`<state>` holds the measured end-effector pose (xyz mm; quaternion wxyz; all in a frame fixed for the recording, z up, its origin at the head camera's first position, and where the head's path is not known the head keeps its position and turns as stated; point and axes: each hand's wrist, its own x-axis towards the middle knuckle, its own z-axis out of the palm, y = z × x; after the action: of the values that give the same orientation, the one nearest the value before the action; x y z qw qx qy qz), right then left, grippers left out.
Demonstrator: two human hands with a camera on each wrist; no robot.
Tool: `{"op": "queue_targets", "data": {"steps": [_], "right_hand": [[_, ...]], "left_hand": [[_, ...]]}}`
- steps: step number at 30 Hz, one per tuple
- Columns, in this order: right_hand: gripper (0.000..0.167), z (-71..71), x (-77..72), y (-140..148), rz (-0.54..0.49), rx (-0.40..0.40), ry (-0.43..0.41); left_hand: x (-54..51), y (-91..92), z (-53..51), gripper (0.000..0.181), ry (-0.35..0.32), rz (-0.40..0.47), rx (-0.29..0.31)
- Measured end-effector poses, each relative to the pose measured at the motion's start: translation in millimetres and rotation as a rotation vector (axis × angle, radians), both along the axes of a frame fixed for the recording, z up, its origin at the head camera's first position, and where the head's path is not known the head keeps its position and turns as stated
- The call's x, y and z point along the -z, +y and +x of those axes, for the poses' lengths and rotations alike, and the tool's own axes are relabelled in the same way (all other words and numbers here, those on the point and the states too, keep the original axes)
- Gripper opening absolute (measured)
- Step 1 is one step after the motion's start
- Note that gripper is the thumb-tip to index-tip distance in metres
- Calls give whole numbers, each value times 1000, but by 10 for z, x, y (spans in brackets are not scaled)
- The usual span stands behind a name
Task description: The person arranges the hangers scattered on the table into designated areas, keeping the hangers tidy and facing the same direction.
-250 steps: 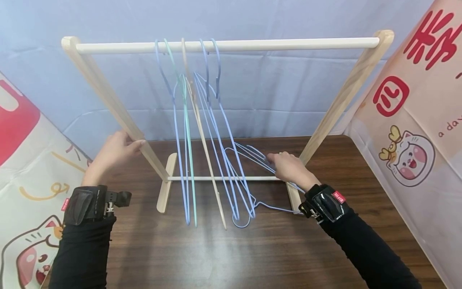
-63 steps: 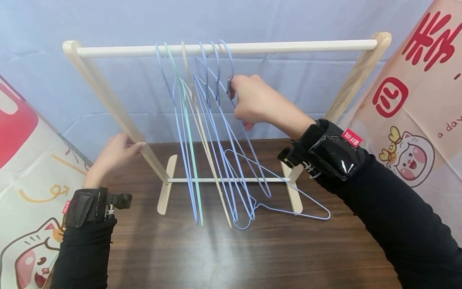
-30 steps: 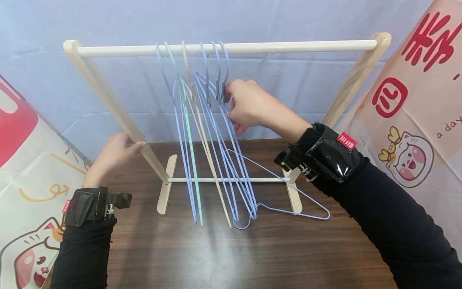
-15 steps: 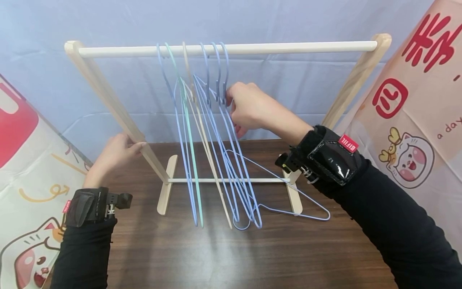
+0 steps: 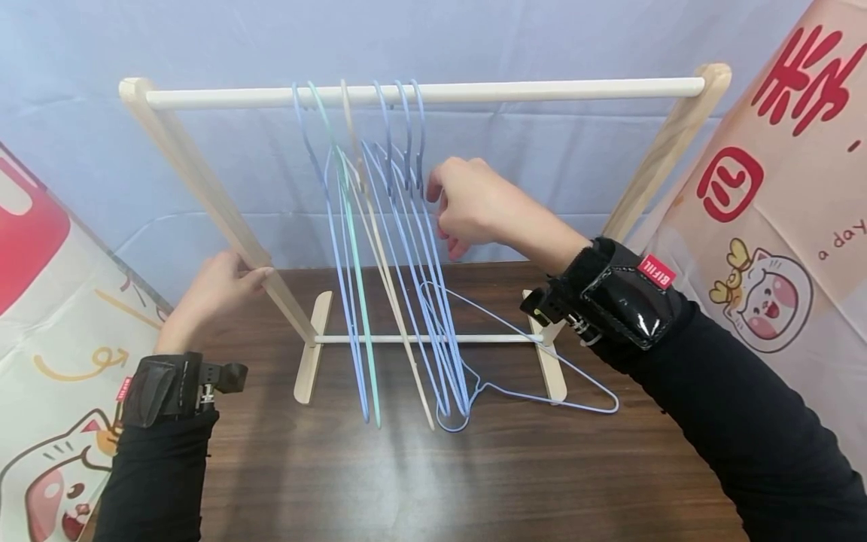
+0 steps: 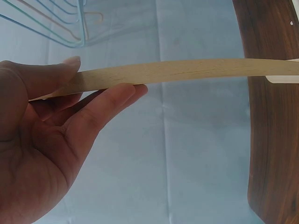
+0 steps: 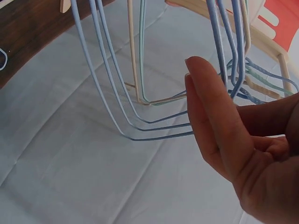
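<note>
My left hand (image 5: 220, 290) holds the left wooden upright (image 5: 203, 177) of a small clothes rack; in the left wrist view, the thumb lies on one side of the upright (image 6: 187, 70) and the fingers on the other. From the rack's white top bar (image 5: 542, 89) hang several clothes hangers: blue ones, a teal hanger (image 5: 361, 293) and a beige hanger (image 5: 347, 109). My right hand (image 5: 477, 199) is just right of the rightmost blue hanger (image 5: 423, 135), a slim gap between them. In the right wrist view its fingers (image 7: 215, 107) are extended, gripping nothing visible.
Another blue hanger (image 5: 582, 406) lies on the brown wooden table (image 5: 420, 489), partly behind the hanging ones and across the rack's right foot (image 5: 552, 373). A pale blue cloth (image 5: 542, 38) covers the back; printed cloths (image 5: 792, 414) flank the sides.
The right hand has lifted a blue hanger from the table, hung it on the bar beside the other blue ones and let go. The left hand has stayed on the upright.
</note>
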<state>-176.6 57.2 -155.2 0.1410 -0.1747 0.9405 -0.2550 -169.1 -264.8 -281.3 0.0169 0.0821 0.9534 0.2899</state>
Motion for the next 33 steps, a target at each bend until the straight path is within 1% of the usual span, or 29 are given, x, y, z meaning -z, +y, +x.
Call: {"op": "queue_targets", "data": {"steps": [6, 13, 21, 23, 30, 33], "right_hand": [[39, -5, 54, 53, 10, -23, 17], [35, 7, 129, 120, 129, -76, 101], [29, 35, 233, 181, 177, -126, 191], [26, 34, 257, 190, 185, -127, 188], [23, 32, 362, 240, 191, -126, 187], [21, 29, 413, 265, 197, -127, 173]], "left_hand": [[8, -7, -3, 39, -3, -8, -3], [5, -5, -5, 42, -12, -1, -2], [5, -1, -4, 41, -14, -11, -5], [4, 0, -3, 41, -14, -12, -5], [11, 0, -5, 40, -14, -4, -2], [15, 0, -7, 42, -10, 0, 2]]}}
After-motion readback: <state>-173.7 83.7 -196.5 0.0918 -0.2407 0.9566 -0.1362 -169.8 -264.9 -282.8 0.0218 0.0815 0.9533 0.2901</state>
